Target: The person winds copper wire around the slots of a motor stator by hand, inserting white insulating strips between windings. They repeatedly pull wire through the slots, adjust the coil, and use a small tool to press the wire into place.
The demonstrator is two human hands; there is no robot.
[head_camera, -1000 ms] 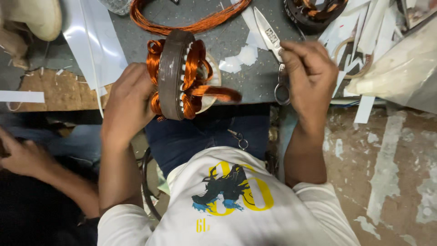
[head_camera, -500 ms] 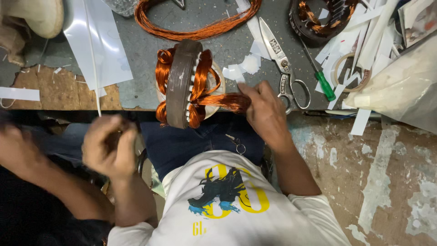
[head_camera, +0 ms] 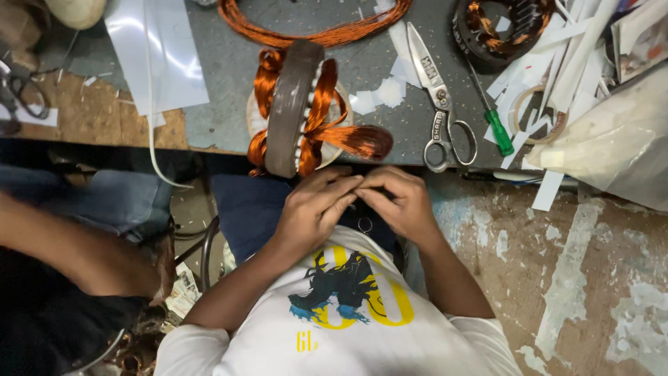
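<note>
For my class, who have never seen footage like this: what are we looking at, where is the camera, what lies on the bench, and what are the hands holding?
The camera sits on a person's head and looks straight down, so you see their shirt, arms and bench from above. Their left hand and right hand meet fingertip to fingertip over the lap; anything pinched between them is too small to tell. On the grey bench stands a motor stator wound with copper wire. Beside it lie scissors, a green-handled screwdriver, white paper strips and a second stator. The arm at the left belongs to another person.
</note>
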